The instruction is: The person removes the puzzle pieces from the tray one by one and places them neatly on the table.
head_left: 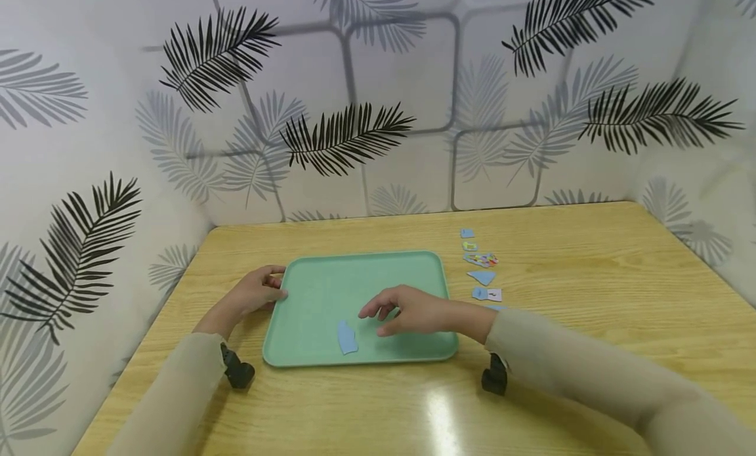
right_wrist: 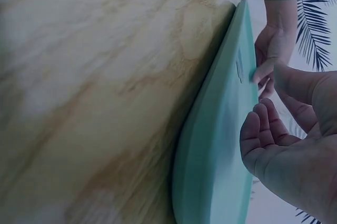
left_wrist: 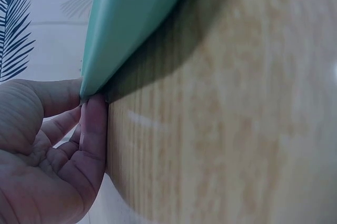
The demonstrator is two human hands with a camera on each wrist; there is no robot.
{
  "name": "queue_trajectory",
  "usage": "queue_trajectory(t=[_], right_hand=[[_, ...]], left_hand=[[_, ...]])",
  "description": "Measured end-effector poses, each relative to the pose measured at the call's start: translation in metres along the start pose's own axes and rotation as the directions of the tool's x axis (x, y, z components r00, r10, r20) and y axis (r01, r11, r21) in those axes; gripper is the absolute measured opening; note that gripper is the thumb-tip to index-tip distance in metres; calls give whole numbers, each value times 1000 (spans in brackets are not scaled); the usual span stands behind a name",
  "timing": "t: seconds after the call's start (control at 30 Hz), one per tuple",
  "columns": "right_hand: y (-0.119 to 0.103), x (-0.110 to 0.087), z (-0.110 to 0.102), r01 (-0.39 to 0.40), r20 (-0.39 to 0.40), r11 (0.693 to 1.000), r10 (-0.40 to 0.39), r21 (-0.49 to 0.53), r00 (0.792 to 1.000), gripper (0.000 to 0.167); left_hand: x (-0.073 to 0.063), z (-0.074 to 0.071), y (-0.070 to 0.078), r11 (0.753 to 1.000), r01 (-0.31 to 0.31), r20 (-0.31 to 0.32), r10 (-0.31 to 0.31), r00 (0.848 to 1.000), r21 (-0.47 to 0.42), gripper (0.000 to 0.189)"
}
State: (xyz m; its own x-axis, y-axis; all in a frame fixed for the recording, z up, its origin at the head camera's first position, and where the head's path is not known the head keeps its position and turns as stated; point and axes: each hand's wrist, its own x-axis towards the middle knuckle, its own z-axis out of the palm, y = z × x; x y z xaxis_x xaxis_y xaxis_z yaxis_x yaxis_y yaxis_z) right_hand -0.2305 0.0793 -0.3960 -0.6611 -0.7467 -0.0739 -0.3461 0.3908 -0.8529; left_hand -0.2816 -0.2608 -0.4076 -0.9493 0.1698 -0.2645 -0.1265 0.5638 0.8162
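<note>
A pale green tray (head_left: 319, 279) lies on the wooden table, with one blue puzzle piece (head_left: 347, 338) near its front edge. At the tray's left side, my left hand (head_left: 257, 290) pinches the rim. In the left wrist view, the thumb (left_wrist: 62, 97) is on the rim and a finger (left_wrist: 95, 126) is beneath it. My right hand (head_left: 410, 310) hovers over the right half of the tray, to the right of the blue piece. Its fingers are loosely bent and nothing shows between them, also in the right wrist view (right_wrist: 287, 129).
Right of the tray, several puzzle pieces form a column on the table (head_left: 579, 272): a small blue piece (head_left: 467, 233), a multicoloured piece (head_left: 481, 259), a blue triangular piece (head_left: 482, 277) and others. The right sleeve (head_left: 567, 351) partly covers the lowest one. Patterned walls (head_left: 401, 82) enclose the table.
</note>
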Motion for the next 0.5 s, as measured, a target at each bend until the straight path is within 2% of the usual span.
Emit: queue_trajectory(t=[0.2, 0.5], right_hand=[[-6, 12, 5, -42, 27, 999, 42, -9, 999, 36], [-10, 34, 5, -32, 107, 998, 37, -51, 994, 36]], left_hand=[[0, 0, 2, 1000, 0, 5, 0, 1000, -4, 61], [-2, -1, 1, 1000, 0, 12, 0, 1000, -13, 61]])
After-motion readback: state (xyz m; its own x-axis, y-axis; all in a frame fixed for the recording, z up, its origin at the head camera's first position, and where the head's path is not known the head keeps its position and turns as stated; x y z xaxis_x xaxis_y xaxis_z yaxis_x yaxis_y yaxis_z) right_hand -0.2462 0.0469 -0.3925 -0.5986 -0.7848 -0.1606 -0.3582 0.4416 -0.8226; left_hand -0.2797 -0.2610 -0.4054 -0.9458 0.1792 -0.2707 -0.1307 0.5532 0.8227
